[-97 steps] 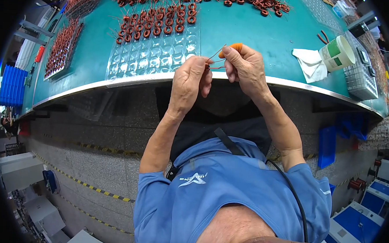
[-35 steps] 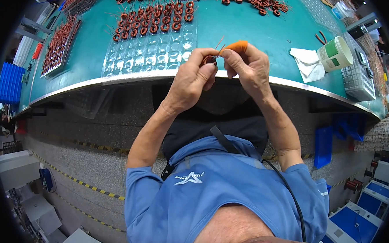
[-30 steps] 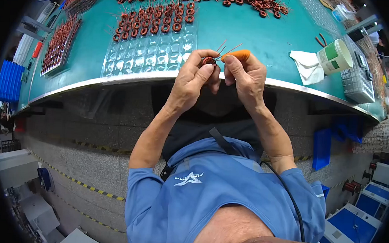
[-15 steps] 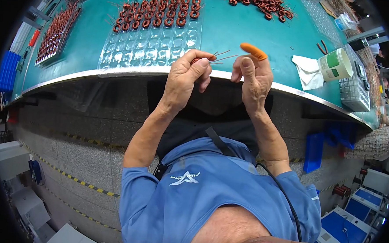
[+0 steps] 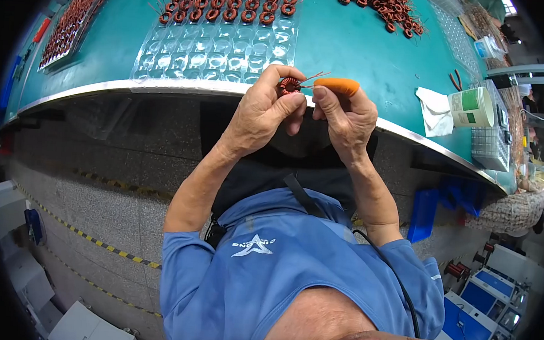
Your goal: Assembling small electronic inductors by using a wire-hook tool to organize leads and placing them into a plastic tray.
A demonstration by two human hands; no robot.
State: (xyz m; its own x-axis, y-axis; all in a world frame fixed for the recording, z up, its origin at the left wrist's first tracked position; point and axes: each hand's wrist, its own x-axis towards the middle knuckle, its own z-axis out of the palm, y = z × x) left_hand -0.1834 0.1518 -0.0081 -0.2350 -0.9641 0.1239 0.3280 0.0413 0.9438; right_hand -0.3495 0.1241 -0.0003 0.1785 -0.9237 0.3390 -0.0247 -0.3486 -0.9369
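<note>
Teal runs right across the far side, the work surface (image 5: 346, 47), and on it lies a clear plastic tray (image 5: 215, 61) with rows of wound rings filling its far part. Just past the near edge, two bare forearms angle inward, both wrists raised, the hands facing each other. Left hand (image 5: 256, 114): fingers curled, thumb and forefinger pinching firmly. Right hand (image 5: 351, 120): thumb up beneath a forefinger capped by an orange finger cot (image 5: 337, 85), that finger pointing left; whether the tips grip a wire, I cannot tell. And the copper-red toroidal coil (image 5: 290, 86)! It sits between the left thumb and forefinger, round face turned up to view, just left of the right hand's fingertips. Out come its thin lead wires (image 5: 317, 76), stretching rightward and slightly away from the body.
</note>
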